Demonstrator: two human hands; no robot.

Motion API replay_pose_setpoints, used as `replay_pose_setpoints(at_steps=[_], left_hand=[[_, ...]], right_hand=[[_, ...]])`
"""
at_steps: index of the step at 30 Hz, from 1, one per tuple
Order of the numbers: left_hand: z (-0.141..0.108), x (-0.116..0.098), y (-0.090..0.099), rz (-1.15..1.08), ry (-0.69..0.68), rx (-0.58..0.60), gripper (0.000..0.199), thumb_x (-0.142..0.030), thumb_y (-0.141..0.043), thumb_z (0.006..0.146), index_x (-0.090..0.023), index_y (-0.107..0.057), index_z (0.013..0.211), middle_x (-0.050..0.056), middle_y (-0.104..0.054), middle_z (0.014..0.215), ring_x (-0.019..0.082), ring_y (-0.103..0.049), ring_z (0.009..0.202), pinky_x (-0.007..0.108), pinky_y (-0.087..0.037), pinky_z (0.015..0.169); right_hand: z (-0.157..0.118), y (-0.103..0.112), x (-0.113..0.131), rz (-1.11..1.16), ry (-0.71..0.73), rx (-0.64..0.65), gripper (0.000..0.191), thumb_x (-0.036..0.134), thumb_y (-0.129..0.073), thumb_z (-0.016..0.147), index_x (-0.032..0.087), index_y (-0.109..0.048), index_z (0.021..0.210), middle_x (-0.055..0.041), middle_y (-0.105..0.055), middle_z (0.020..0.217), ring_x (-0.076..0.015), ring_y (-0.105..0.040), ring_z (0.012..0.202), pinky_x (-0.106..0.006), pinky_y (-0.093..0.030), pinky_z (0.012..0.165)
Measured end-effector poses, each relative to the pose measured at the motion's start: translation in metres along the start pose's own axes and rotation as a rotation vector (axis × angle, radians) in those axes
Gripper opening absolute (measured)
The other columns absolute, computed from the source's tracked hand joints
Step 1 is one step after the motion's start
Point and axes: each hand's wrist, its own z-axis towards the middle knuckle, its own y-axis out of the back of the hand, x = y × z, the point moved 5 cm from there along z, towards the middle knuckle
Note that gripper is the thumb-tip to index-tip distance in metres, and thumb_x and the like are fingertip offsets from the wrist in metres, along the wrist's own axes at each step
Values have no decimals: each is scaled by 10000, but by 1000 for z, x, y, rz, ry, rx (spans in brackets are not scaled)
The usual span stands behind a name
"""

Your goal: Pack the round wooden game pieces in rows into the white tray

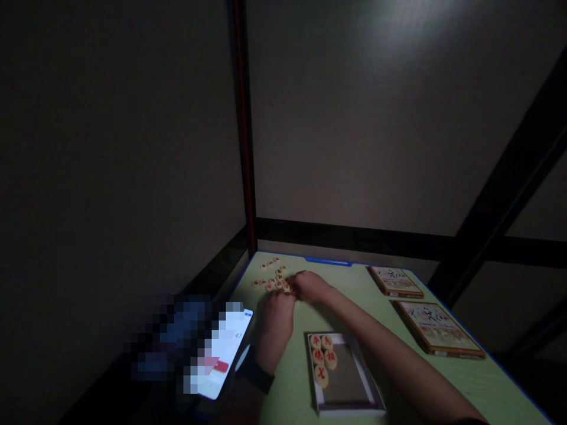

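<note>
Round Chinese chess pieces (270,287) lie scattered in a loose cluster toward the far left of the green table (292,366). At the near edge of that cluster is my left hand (279,311), its fingers curled and the tips hidden from me. My right hand (310,286) reaches in from the right, close beside the left, with its fingers bent in among the pieces. What either hand holds is too small and dark to make out. Nearer to me stands an open shallow box (349,408), with several red-marked pieces (330,358) along its left side.
Two flat printed boxes (396,281) (438,326) lie along the table's right side. A lit phone (230,348), partly blurred out, is left of my left forearm, which wears a dark watch (257,369). Dark walls (354,130) meet in a corner behind the table.
</note>
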Motion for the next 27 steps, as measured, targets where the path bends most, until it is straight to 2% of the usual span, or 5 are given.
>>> replay_pose_setpoints(at_steps=[8,16,20,24,27], left_hand=[[3,6,2,-31,90,36,347,-49,-405,942,-108,-733,1036,190,-730,971,256,-715,925,325,-536,767],[4,14,-5,-96,94,-33,284,-65,-461,913,-96,-727,1008,186,-715,889,247,-707,858,304,-507,709],[5,14,-5,-130,100,-7,329,-41,-416,913,-94,-732,987,187,-723,910,247,-707,845,305,-494,694],[4,13,3,-152,89,-34,364,-25,-381,924,-105,-717,1038,188,-721,1000,255,-703,902,330,-513,757],[3,13,9,-155,79,-135,382,-4,-369,919,-97,-690,1104,188,-703,1084,259,-675,1026,357,-507,901]], right_hand=[[7,7,6,21,69,-41,230,133,-506,908,133,-723,983,-157,-719,1055,-217,-669,954,-248,-434,790],[23,1,19,44,56,-20,174,116,-591,838,135,-739,927,-149,-742,974,-245,-685,914,-259,-453,737],[24,-2,19,44,43,-5,174,126,-622,820,132,-726,960,-152,-748,951,-262,-695,888,-275,-463,718],[23,-2,22,62,63,-10,187,134,-644,819,126,-700,996,-160,-739,992,-258,-688,927,-276,-464,762],[16,3,18,94,53,-59,259,122,-636,823,101,-656,1081,-179,-713,1059,-246,-673,957,-270,-460,775]])
